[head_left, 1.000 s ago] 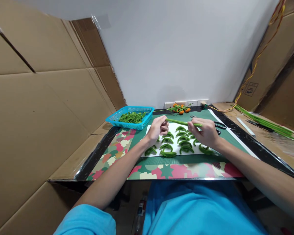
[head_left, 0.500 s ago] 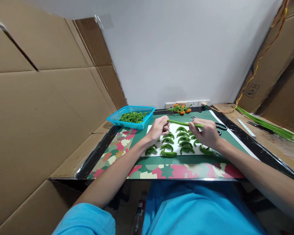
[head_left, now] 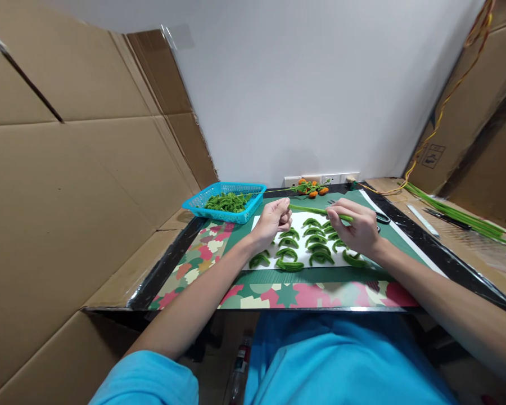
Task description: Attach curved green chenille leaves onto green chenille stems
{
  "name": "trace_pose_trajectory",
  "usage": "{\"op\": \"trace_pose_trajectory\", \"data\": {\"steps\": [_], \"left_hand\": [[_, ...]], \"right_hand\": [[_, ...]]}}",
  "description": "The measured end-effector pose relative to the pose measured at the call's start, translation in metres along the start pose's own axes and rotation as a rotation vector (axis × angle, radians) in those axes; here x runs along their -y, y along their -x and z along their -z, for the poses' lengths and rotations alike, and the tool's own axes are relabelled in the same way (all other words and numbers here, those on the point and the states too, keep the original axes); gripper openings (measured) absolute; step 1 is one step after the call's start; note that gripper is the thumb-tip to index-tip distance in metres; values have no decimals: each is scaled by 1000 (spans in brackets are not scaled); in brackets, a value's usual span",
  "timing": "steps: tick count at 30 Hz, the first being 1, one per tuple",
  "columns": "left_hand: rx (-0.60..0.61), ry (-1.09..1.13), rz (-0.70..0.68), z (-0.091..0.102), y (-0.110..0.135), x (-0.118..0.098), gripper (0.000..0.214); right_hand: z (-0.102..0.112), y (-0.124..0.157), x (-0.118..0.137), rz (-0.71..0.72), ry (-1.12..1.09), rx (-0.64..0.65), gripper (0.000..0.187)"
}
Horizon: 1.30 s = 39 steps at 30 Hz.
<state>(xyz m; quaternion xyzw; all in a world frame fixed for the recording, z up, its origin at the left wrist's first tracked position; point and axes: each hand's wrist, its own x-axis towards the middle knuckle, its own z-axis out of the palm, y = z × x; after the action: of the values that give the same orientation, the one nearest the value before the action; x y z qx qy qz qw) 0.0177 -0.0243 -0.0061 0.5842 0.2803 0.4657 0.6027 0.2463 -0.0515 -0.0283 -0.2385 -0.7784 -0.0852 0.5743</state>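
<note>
A fuzzy green pipe cleaner [head_left: 307, 210] is stretched between my two hands above the table. My left hand [head_left: 275, 220] pinches its left end, fingers curled in. Further along, my right hand [head_left: 356, 224] is closed on the other end, with a short piece showing past the thumb. Beneath them lies a white sheet [head_left: 301, 225] bearing rows of curved green pipe-cleaner pieces [head_left: 319, 247], several bent into arcs. Scissors [head_left: 383, 217] lie partly hidden behind my right hand.
A blue basket [head_left: 247, 216] of green pieces stands back left. Orange flowers with green stems [head_left: 312, 188] lie by the wall sockets [head_left: 330, 179]. To the right are long green pipe cleaners [head_left: 459, 216], a pale ruler-like strip [head_left: 423, 220] and a yellow cord [head_left: 441, 121]. Cardboard walls flank the table.
My right hand has shifted very slightly, covering more of the scissors. Both hands keep hold of the pipe cleaner, and the pieces on the sheet lie as before.
</note>
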Motion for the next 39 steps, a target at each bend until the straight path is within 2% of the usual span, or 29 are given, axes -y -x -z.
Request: {"op": "trace_pose_trajectory", "data": {"steps": [2, 6, 8, 11, 16, 20, 28, 34, 39], "left_hand": [[5, 9, -2, -1, 1, -2, 58], [38, 10, -35, -2, 1, -3, 58], [47, -28, -68, 0, 1, -2, 58], [59, -135, -98, 2, 2, 1, 53], [84, -245, -79, -4, 7, 2, 46], [92, -264, -73, -8, 11, 0, 43], [111, -303, -48, -8, 14, 1, 38], [157, -308, 4, -8, 17, 0, 37], [172, -319, 35, -7, 16, 3, 40]], "right_hand": [[-1, -2, 3, -84, -67, -44, 32], [-4, -8, 4, -402, -311, -101, 48], [-5, -9, 0, -537, -462, -112, 49], [-6, -10, -9, -647, -587, -91, 50], [-8, -7, -14, -716, -627, 8, 53], [-11, -7, -12, -774, -712, -11, 52], [-11, -7, -12, -809, -678, -27, 53], [-9, -10, -2, -775, -750, 185, 47], [-10, -10, 2, -786, -710, 193, 53]]}}
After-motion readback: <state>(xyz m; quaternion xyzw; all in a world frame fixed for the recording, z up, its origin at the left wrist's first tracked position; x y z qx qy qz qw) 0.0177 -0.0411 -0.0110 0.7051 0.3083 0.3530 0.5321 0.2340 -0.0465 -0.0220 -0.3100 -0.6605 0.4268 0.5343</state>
